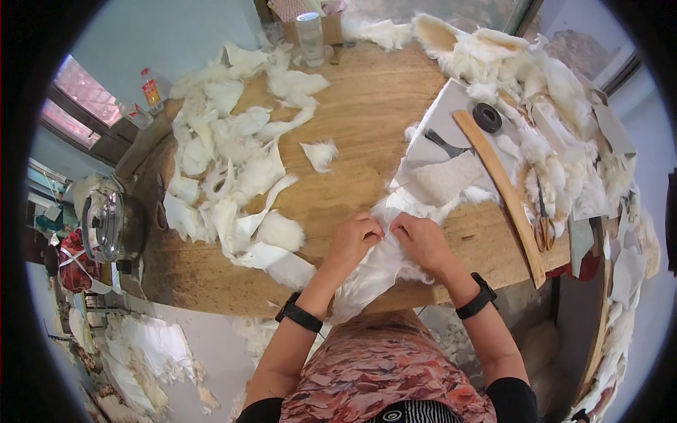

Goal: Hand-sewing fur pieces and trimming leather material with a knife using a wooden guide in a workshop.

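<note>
1. I take this for a small fur workshop, within pale walls [190, 42].
2. A broad wooden table [374, 106] fills the middle, white fur scraps [243, 176] strewn over its left side.
3. Furry pelts [508, 60] heap up at the far right.
4. Nearer on the right lie scissors [544, 229], a wooden slat [501, 190] and a black roll [486, 117].
5. More pale pieces [151, 349] lie below the table, near left.

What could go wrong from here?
The fur pinched by the left hand and right hand reaches the table's near edge, so it might slip off. The stick also reaches that edge and could be knocked down. The scissors, beside loose pelts, might get buried.
</note>
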`<move>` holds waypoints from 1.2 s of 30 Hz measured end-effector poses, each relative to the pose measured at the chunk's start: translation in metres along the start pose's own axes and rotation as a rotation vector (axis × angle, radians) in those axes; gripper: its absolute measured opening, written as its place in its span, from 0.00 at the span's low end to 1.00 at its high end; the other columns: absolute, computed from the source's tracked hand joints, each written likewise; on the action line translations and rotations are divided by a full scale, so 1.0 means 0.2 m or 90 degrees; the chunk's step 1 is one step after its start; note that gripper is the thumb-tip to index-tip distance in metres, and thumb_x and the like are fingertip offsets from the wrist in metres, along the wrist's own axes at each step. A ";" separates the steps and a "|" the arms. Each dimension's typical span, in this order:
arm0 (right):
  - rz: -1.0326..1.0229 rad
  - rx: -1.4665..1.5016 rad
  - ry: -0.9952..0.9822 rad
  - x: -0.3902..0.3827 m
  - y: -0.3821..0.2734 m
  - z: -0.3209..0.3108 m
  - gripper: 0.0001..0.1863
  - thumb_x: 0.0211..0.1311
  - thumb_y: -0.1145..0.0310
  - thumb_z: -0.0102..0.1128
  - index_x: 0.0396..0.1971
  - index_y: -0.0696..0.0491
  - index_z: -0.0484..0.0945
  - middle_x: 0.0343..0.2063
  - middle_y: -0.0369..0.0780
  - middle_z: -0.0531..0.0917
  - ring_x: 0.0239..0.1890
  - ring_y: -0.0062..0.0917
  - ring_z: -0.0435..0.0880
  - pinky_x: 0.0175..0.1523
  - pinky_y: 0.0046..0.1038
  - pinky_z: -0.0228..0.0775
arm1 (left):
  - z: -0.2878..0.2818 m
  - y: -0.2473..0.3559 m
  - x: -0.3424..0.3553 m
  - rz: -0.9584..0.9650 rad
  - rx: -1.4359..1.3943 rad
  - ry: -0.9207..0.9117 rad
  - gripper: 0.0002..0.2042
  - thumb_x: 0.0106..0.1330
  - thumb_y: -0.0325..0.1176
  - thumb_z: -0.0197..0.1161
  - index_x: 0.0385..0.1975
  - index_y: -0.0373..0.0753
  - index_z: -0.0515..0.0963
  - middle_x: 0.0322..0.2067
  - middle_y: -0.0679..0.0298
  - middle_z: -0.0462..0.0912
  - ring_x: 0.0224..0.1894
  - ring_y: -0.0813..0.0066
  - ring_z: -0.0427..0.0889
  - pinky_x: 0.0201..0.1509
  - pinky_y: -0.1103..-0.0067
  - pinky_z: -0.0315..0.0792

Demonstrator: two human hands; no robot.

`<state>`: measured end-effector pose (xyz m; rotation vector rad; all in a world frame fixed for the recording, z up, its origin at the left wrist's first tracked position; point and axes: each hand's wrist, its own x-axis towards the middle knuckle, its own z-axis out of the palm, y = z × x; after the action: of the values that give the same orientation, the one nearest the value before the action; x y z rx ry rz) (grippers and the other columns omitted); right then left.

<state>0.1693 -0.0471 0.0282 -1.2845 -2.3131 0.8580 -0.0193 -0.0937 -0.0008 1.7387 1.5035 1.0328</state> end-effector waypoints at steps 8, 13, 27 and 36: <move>0.005 -0.007 -0.124 0.06 -0.03 -0.06 0.16 0.58 0.55 0.61 0.34 0.53 0.78 0.31 0.47 0.83 0.36 0.45 0.82 0.41 0.42 0.73 | 0.00 -0.01 0.02 0.039 0.007 0.021 0.07 0.47 0.20 0.69 0.26 0.38 0.82 0.28 0.62 0.80 0.36 0.62 0.78 0.41 0.72 0.72; 0.017 -0.090 -0.181 0.09 -0.12 -0.05 0.19 0.49 0.53 0.64 0.34 0.54 0.79 0.31 0.49 0.83 0.36 0.46 0.82 0.40 0.42 0.73 | 0.04 -0.16 -0.01 0.069 -0.057 0.057 0.04 0.46 0.24 0.66 0.23 0.40 0.80 0.27 0.60 0.79 0.31 0.57 0.78 0.36 0.67 0.72; -0.075 -0.036 -0.117 0.02 -0.09 -0.03 0.15 0.49 0.62 0.68 0.33 0.54 0.77 0.19 0.44 0.81 0.24 0.38 0.84 0.31 0.37 0.74 | 0.14 -0.13 0.00 0.106 -0.121 0.084 0.04 0.46 0.24 0.66 0.22 0.37 0.79 0.27 0.59 0.80 0.34 0.56 0.79 0.37 0.67 0.71; -0.118 -0.142 -0.148 0.09 -0.09 -0.01 0.37 0.55 0.56 0.60 0.63 0.51 0.58 0.22 0.46 0.82 0.27 0.46 0.83 0.33 0.47 0.72 | 0.05 -0.20 0.01 0.047 -0.092 -0.008 0.05 0.47 0.26 0.67 0.24 0.38 0.81 0.27 0.60 0.81 0.35 0.61 0.80 0.40 0.70 0.73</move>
<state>0.1493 -0.0392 0.0422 -1.0769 -2.7265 0.7382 -0.0309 -0.0844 -0.0387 1.7070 1.3320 1.1375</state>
